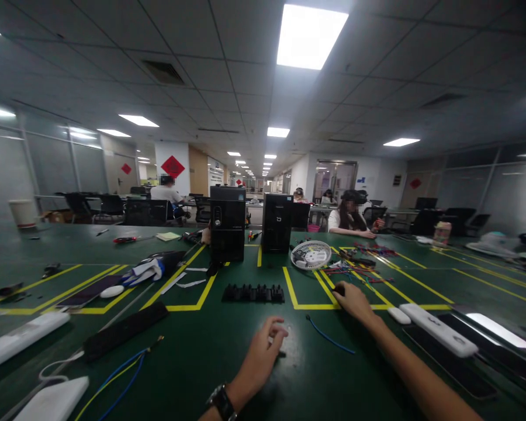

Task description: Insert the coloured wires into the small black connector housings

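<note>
My left hand [263, 354] is over the near middle of the green table, its fingers loosely curved and apart, with no object visible in them. A small dark spot shows just under its fingertips; I cannot tell if it is a shadow. My right hand [353, 301] reaches farther forward, fingers bent down and together by the yellow tape lines; what they hold, if anything, is too small to make out. Between the hands lies a blue cable [331, 337] with a dark end. Ahead of my left hand stands a black strip with several upright parts [253, 293].
Two black computer cases [227, 225] stand at the back. Right of them are a white basket [311, 255] and loose coloured wires [372, 263]. White power strips [438, 329] flank both sides. Blue and yellow cables [123, 371] lie at left. Across the table sits a person [350, 219].
</note>
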`<state>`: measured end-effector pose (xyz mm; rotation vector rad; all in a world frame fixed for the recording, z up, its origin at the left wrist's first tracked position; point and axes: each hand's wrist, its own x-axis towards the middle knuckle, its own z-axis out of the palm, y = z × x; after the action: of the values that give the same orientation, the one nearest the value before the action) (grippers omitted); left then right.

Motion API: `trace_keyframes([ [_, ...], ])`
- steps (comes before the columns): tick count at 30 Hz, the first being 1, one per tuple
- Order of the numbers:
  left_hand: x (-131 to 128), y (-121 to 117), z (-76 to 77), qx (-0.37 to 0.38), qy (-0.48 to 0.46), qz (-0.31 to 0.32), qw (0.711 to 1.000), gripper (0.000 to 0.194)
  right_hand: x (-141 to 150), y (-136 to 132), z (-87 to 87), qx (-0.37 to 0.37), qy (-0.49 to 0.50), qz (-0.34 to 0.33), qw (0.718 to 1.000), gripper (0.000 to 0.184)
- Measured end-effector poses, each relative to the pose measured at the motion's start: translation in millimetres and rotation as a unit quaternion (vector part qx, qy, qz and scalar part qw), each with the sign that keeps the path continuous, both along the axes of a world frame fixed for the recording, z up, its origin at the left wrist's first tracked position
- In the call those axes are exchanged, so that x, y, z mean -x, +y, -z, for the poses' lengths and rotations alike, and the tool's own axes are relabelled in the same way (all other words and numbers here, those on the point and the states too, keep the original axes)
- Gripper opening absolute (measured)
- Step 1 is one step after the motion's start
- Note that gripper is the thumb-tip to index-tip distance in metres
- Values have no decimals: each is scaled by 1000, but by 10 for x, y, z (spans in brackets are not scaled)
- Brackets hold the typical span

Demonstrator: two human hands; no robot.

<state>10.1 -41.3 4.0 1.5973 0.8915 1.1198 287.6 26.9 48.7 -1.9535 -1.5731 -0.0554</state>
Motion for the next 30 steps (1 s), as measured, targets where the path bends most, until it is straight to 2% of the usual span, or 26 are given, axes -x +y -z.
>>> trace_keyframes([
  [2,-21,57,16,138,-133,-15,981,47,348,-62,-17,1,36,-143,989,28],
  [3,-31,74,20,205,-200,-16,958,52,554,-123,-31,-13,67,-220,973,35],
  [4,-38,81,22,263,-260,-12,929,55,766,-198,-47,-24,87,-267,960,41],
  [6,-39,73,26,344,-343,-6,874,54,1144,-356,-82,-48,83,-313,945,41],
  [8,-19,54,33,369,-379,-26,848,45,1358,-473,-100,-75,51,-301,949,32],
  [11,57,52,42,326,-396,-76,855,30,1269,-510,-48,-71,-17,-234,969,22],
  [15,187,97,27,286,-393,-92,869,26,799,-418,157,49,-116,-136,983,23],
  [18,226,118,22,263,-370,-92,886,29,653,-387,291,128,-145,-127,973,17],
  [21,216,125,24,242,-368,-90,893,29,770,-410,335,129,-144,-146,970,12],
  [23,206,128,16,237,-384,-83,889,26,926,-444,329,114,-91,-177,973,13],
  [25,201,126,-6,244,-401,-76,880,23,1101,-489,319,85,31,-240,966,14],
  [28,186,110,-43,251,-408,-59,876,21,1348,-565,311,70,255,-323,909,14],
  [30,160,97,-50,245,-399,-54,882,21,1470,-611,308,97,357,-334,867,17],
])
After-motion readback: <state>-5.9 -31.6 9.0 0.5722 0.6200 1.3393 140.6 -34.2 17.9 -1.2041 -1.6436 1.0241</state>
